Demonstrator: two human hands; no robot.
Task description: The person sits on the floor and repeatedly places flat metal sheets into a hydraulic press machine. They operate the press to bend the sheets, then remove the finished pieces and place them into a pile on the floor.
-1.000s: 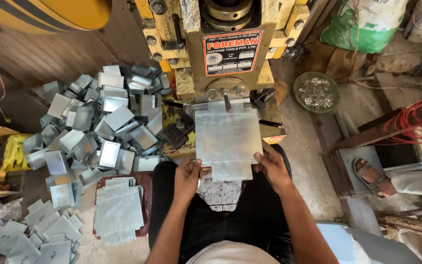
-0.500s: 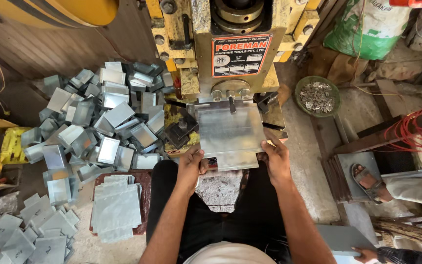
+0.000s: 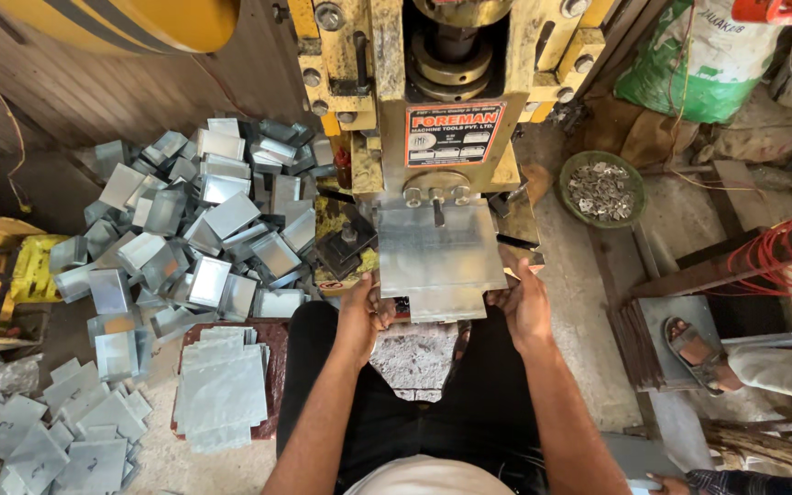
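Observation:
A flat shiny metal sheet (image 3: 437, 257) with notched corners lies on the bed of a yellow press machine (image 3: 442, 110), its far edge under the press head. My left hand (image 3: 364, 316) grips the sheet's near left corner. At the near right edge my right hand (image 3: 524, 307) holds it as well. I sit facing the machine, my black-trousered legs below the sheet.
A heap of bent metal boxes (image 3: 194, 238) lies left of the machine. A stack of flat blanks (image 3: 222, 390) rests by my left knee, more blanks (image 3: 48, 431) at the lower left. A round bowl of small scraps (image 3: 602, 188) stands right. Another person's sandalled foot (image 3: 689, 344) is at the right.
The sheet has slid farther into the press, and both hands have followed it forward. The view has tilted slightly upward.

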